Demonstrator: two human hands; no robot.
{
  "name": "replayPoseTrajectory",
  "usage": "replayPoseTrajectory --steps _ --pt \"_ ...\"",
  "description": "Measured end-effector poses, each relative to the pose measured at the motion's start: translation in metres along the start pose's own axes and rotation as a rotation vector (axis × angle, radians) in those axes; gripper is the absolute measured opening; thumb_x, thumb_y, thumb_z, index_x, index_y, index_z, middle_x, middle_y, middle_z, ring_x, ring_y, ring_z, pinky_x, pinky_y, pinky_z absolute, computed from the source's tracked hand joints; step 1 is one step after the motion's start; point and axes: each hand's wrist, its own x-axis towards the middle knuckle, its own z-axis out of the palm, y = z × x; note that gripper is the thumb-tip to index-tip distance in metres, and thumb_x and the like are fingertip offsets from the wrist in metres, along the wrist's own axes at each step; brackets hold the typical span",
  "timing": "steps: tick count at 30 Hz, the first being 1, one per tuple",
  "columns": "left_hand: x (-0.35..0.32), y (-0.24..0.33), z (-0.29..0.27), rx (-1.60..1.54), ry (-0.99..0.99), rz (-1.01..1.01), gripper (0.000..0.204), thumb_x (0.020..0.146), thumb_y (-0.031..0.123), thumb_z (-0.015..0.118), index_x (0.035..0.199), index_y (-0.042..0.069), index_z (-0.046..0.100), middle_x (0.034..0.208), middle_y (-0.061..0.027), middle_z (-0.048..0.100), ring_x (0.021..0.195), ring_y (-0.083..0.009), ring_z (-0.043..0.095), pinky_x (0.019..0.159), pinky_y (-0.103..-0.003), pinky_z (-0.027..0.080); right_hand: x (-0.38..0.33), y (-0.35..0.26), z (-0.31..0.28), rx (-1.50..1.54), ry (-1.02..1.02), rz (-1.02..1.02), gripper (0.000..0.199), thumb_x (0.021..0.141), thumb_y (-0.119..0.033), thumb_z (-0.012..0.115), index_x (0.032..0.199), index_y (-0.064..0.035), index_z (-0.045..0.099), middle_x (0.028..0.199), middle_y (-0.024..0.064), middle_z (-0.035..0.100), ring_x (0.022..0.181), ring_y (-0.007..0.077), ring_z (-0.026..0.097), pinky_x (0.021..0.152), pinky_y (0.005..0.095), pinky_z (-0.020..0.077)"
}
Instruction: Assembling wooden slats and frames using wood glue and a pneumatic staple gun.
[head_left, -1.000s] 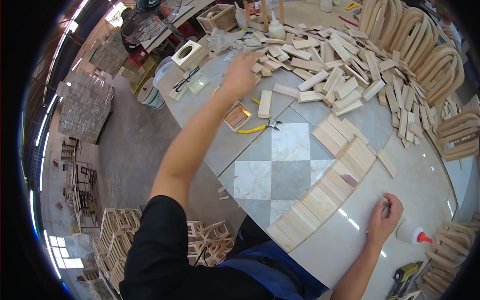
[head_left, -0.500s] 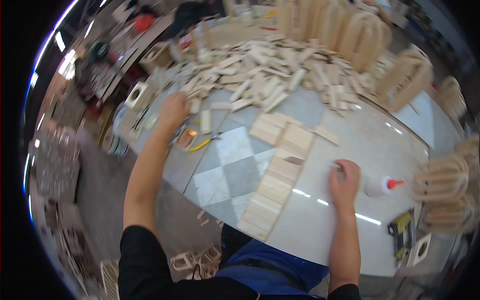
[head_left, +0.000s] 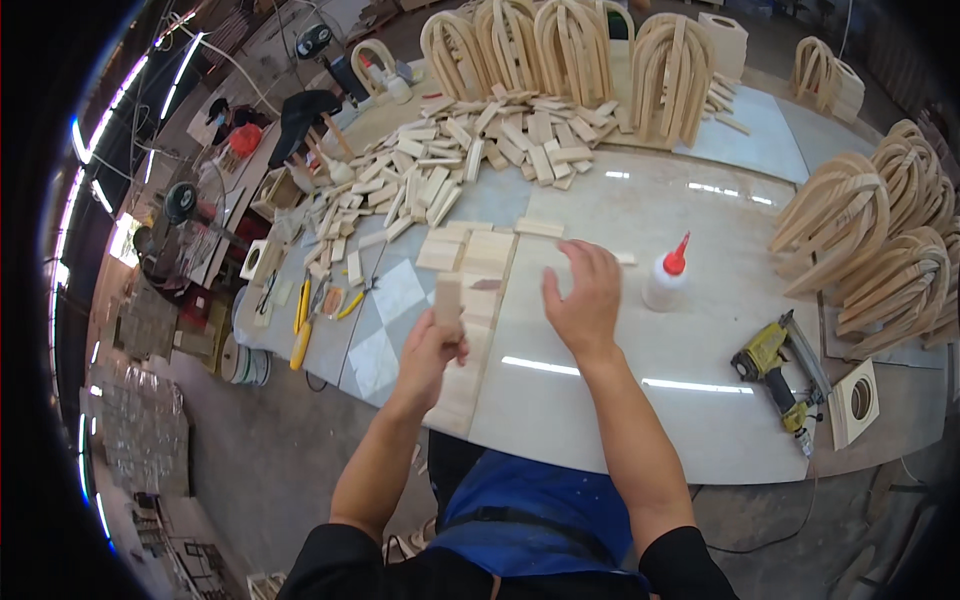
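My left hand [head_left: 428, 350] grips a short flat wooden block [head_left: 449, 297], held up over a column of similar wooden pieces laid edge to edge [head_left: 462, 385]. My right hand [head_left: 585, 300] is over the table to the right of that column, thumb and fingers apart, with nothing visible in its grasp. Just past its fingertips a light wooden piece [head_left: 627, 259] partly shows, the rest hidden by the hand. Another loose block [head_left: 540, 228] lies at the column's far end. A large heap of loose wooden blocks [head_left: 430, 165] covers the table's far left.
A white glue bottle with a red tip [head_left: 665, 280] stands right of my right hand. Farther right lie a yellow-green nail gun [head_left: 775, 365] and a wooden piece with a round hole [head_left: 856, 403]. Arched wooden frames [head_left: 675, 85] line the back and right. Yellow-handled tools [head_left: 302, 335] lie at left.
My left hand has come back from the heap to the laid pieces, now with a block in it. My right hand has opened and moved farther from me. The view has shifted too.
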Motion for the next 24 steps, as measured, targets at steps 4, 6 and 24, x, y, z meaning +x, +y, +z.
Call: replayPoseTrajectory --steps 4,6,24 --pt "-0.003 -0.009 0.054 -0.022 -0.123 0.099 0.015 0.109 0.013 0.055 0.118 0.005 0.063 0.103 -0.0079 0.064 0.086 -0.0169 0.058 0.079 -0.030 0.050 -0.014 -0.030 -0.011 0.992 -0.528 0.452 0.032 0.104 -0.021 0.079 0.128 0.0005 0.077 0.114 0.0095 0.078 0.103 0.0207 0.071 0.087 0.0339 0.0576" --pt "-0.004 -0.013 0.067 0.013 -0.088 0.118 0.018 0.111 0.015 0.053 0.121 0.005 0.063 0.104 -0.0072 0.063 0.088 -0.0163 0.058 0.080 -0.030 0.050 -0.017 -0.043 -0.015 1.077 -0.647 0.547 0.030 0.105 -0.022 0.079 0.126 0.0009 0.078 0.111 0.0093 0.078 0.100 0.0194 0.070 0.084 0.0322 0.0571" --pt "0.003 -0.023 0.052 0.375 0.098 0.531 0.038 0.121 0.022 0.050 0.152 0.003 0.061 0.129 -0.0096 0.060 0.106 -0.0200 0.057 0.095 -0.034 0.050 -0.030 -0.048 -0.006 0.978 -0.491 0.470 0.028 0.111 -0.022 0.071 0.124 0.0022 0.077 0.110 0.0117 0.077 0.090 0.0221 0.068 0.080 0.0331 0.0558"
